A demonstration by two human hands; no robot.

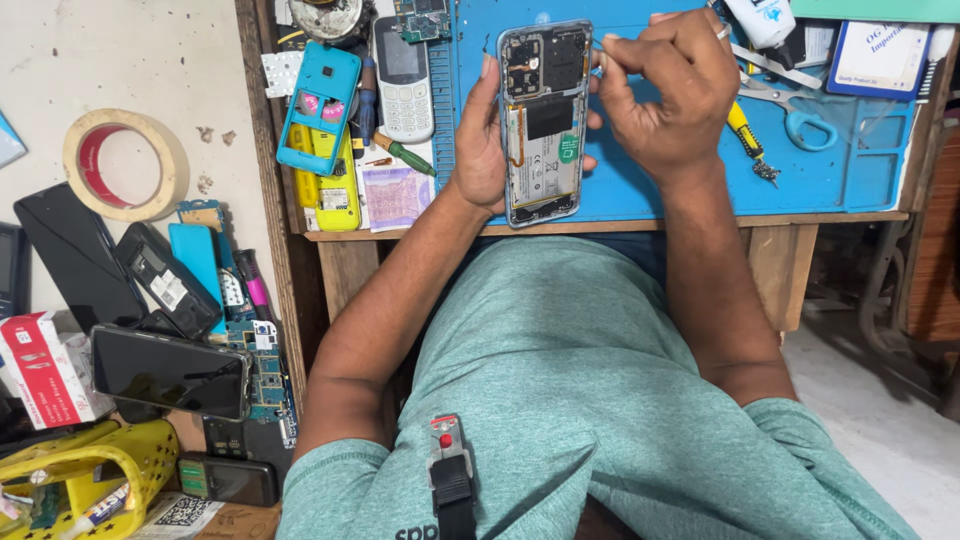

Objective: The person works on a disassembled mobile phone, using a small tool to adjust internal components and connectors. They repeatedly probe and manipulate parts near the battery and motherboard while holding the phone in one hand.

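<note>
blue mat (640,190): hands (480,150) (665,90) around opened phone (545,120)

An opened phone (545,125) is lying on the mat (640,190); a keypad phone (403,78) is sitting left of it; scissors (790,110) are lying to its right.

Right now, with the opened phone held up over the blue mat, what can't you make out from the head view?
- Tool tip in the right hand: the closed fingers hide it where it meets the opened phone.
- Phone's left edge and back: covered by the left hand.
- Phone's small parts: too small to tell.
- Scissors: blades partly hidden behind the right hand.
- White bottle: cut off by the top edge.
</note>
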